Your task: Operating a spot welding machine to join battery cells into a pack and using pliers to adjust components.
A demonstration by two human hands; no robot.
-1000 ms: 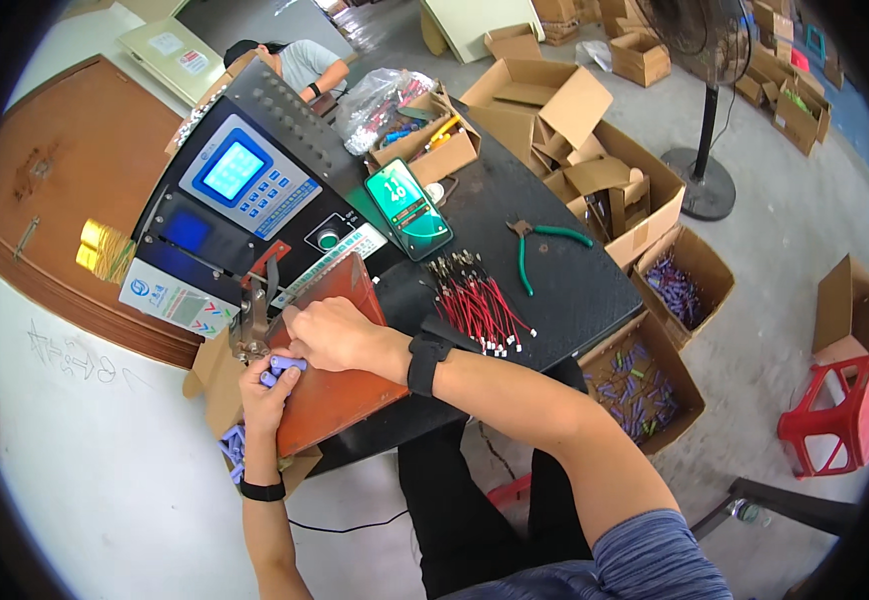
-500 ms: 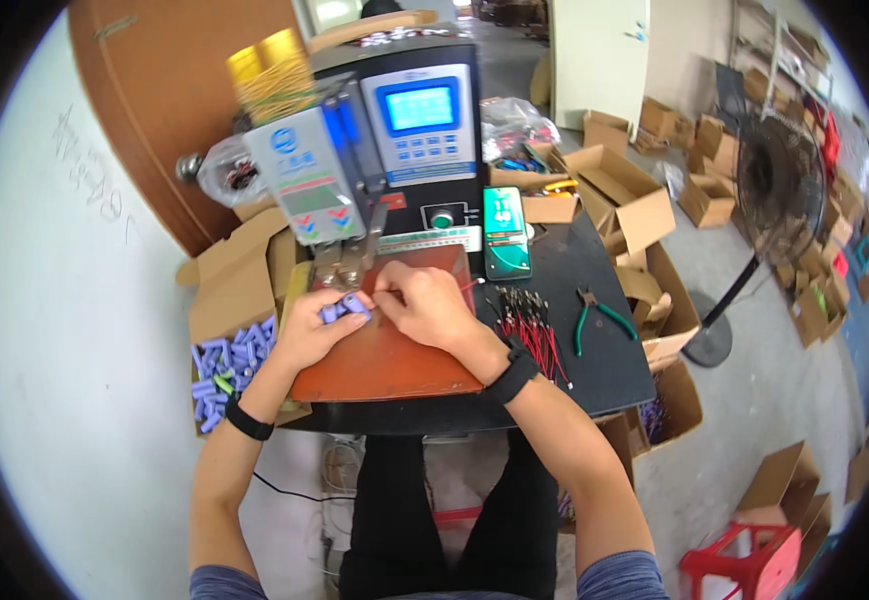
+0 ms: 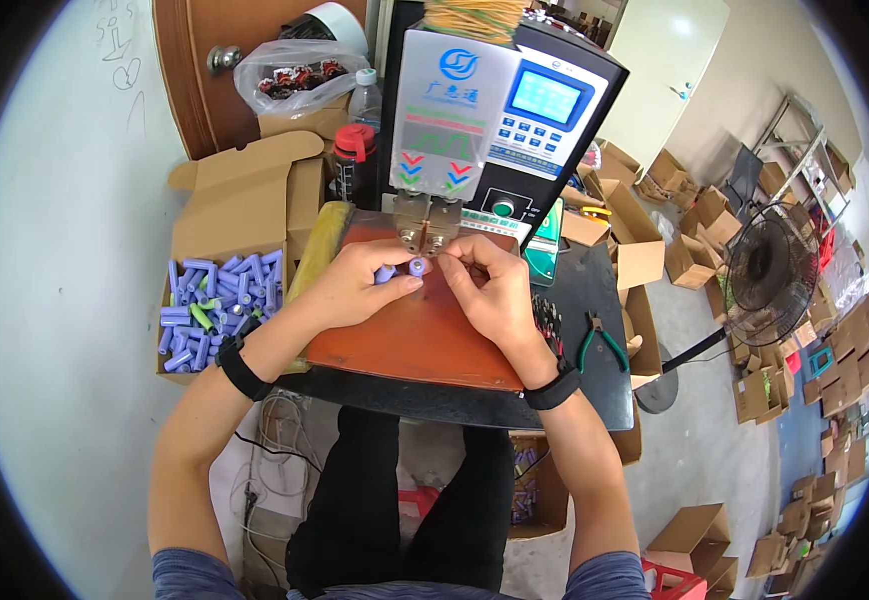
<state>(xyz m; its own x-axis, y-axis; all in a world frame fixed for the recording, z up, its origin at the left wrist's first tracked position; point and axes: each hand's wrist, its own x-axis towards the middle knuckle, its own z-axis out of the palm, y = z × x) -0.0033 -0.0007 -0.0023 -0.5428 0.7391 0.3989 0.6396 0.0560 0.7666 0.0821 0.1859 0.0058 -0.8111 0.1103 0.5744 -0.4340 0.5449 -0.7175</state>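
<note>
My left hand [image 3: 355,285] pinches a small purple battery cell [image 3: 402,270] and holds it up under the metal welding head [image 3: 428,225] of a grey machine with a blue screen [image 3: 500,110]. My right hand [image 3: 490,290] is closed at the cell's other end, fingertips touching it just below the head. Both hands rest over a reddish-brown board [image 3: 425,335] on the black table [image 3: 595,370].
An open cardboard box [image 3: 245,200] at my left holds several purple cells [image 3: 210,310]. Green-handled pliers [image 3: 600,345] and red-tipped wires [image 3: 552,325] lie right of the board. A floor fan [image 3: 770,275] and many cardboard boxes [image 3: 655,250] stand to the right.
The view has swung so the machine now faces me squarely. Both hands have moved up the board, bringing the cell under the welding head.
</note>
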